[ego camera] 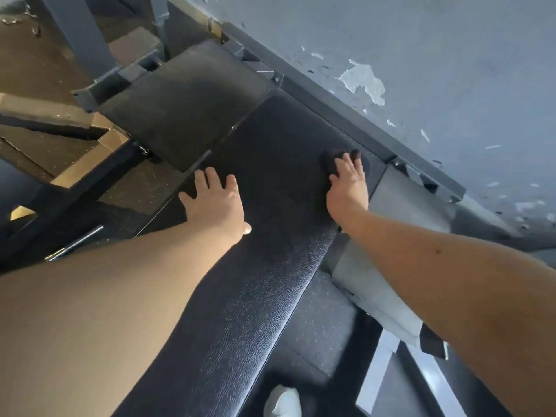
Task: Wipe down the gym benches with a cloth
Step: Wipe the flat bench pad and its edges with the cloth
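Hands spread on a long black textured vinyl bench pad (255,281), mid-wipe.
At far left the dusty dull-black seat pad (180,100) looks not yet wiped. The left hand (215,203) lies flat with fingers splayed and holds nothing, probably bracing the person's lean. The right hand (347,188) presses a small dark crumpled cloth (332,161) under nearly straight fingers at the pad's far right edge. Just beyond, the grey metal frame rail (346,121) and peeling grey-blue wall (421,55) crowd the stroke.
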The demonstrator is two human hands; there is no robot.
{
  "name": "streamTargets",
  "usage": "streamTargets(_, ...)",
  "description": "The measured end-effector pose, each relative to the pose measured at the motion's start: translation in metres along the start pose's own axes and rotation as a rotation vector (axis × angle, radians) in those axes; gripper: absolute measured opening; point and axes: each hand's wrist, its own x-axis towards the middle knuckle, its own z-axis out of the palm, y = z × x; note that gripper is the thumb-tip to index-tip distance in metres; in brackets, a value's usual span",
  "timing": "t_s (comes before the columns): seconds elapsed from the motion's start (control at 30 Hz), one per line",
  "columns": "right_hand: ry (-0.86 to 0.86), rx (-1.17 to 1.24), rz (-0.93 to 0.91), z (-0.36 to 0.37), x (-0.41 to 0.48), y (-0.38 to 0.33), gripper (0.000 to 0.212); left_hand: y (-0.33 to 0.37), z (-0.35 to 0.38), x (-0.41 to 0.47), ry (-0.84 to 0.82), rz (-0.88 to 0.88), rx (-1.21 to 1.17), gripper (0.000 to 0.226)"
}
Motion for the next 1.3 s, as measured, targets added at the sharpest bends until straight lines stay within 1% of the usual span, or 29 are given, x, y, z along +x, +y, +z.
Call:
streamTargets(0.03, 0.036, 0.041, 0.125, -0.003, 0.002, 0.002, 0.05, 0.003, 0.0, -0.003, 0.038, 0.029, 0.029, 0.1)
streamTargets(0.07, 0.065, 0.094, 0.206, -0.003, -0.001, 0.002, 0.051, 0.007, 0.001, -0.007, 0.081, 0.067, 0.058, 0.091)
streamTargets(0.17, 0.139, 0.334, 0.327, 0.0, -0.032, -0.01, 0.052, 0.025, 0.002, -0.019, 0.151, 0.18, 0.098, 0.067)
streamTargets(0.27, 0.25, 0.666, 0.484, -0.004, -0.076, -0.015, 0.051, 0.045, 0.01, -0.04, 0.126, 0.268, 0.07, 0.058)
streamTargets(0.33, 0.285, 0.764, 0.543, -0.006, -0.105, -0.017, 0.05, 0.05, 0.022, -0.053, 0.096, 0.304, 0.058, 0.065)
streamTargets(0.4, 0.279, 0.811, 0.549, -0.006, -0.127, -0.017, 0.054, 0.052, 0.032, -0.066, 0.034, 0.312, 0.094, 0.08)
streamTargets(0.5, 0.208, 0.878, 0.562, -0.008, -0.15, -0.013, 0.057, 0.051, 0.04, -0.076, -0.065, 0.286, 0.174, 0.106)
streamTargets(0.57, 0.132, 0.955, 0.558, -0.009, -0.16, -0.01, 0.062, 0.05, 0.04, -0.076, -0.09, 0.282, 0.224, 0.117)
streamTargets(0.7, -0.01, 1.084, 0.589, -0.002, -0.173, -0.008, 0.067, 0.054, 0.045, -0.076, -0.12, 0.274, 0.337, 0.126)
streamTargets(0.8, -0.109, 1.102, 0.54, 0.004, -0.181, -0.005, 0.072, 0.057, 0.045, -0.075, -0.129, 0.251, 0.366, 0.128)
streamTargets(0.93, -0.143, 1.138, 0.526, 0.004, -0.184, -0.001, 0.068, 0.067, 0.04, -0.075, -0.178, 0.219, 0.385, 0.134)
streamTargets(1.0, -0.13, 1.169, 0.541, 0.006, -0.178, 0.0, 0.063, 0.074, 0.041, -0.077, -0.162, 0.183, 0.408, 0.132)
streamTargets(1.1, -0.046, 1.141, 0.566, 0.015, -0.165, 0.004, 0.055, 0.085, 0.043, -0.074, -0.114, 0.153, 0.477, 0.133)
streamTargets(1.2, 0.067, 1.147, 0.6, 0.028, -0.146, 0.012, 0.048, 0.086, 0.044, -0.074, -0.129, 0.147, 0.501, 0.134)
streamTargets(1.3, 0.114, 1.172, 0.644, 0.025, -0.122, 0.019, 0.045, 0.086, 0.044, -0.071, -0.138, 0.165, 0.503, 0.135)
